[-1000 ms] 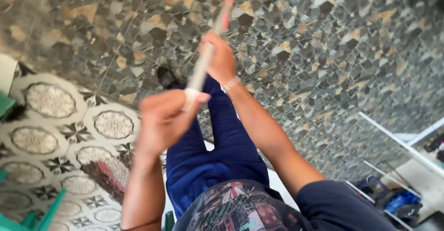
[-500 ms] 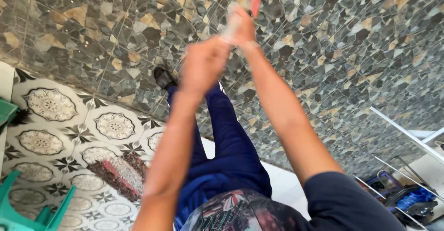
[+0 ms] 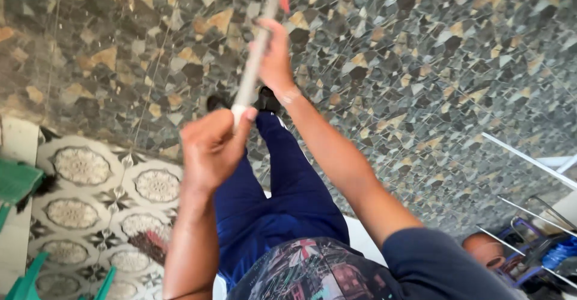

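We had both hands clamped on the long pale pole handle (image 3: 252, 59), left hand (image 3: 210, 146) fisted at its butt, right hand (image 3: 275, 56) higher for leverage, shaft angled over the grey-and-tan mosaic stone floor (image 3: 421, 65) ahead of our feet.
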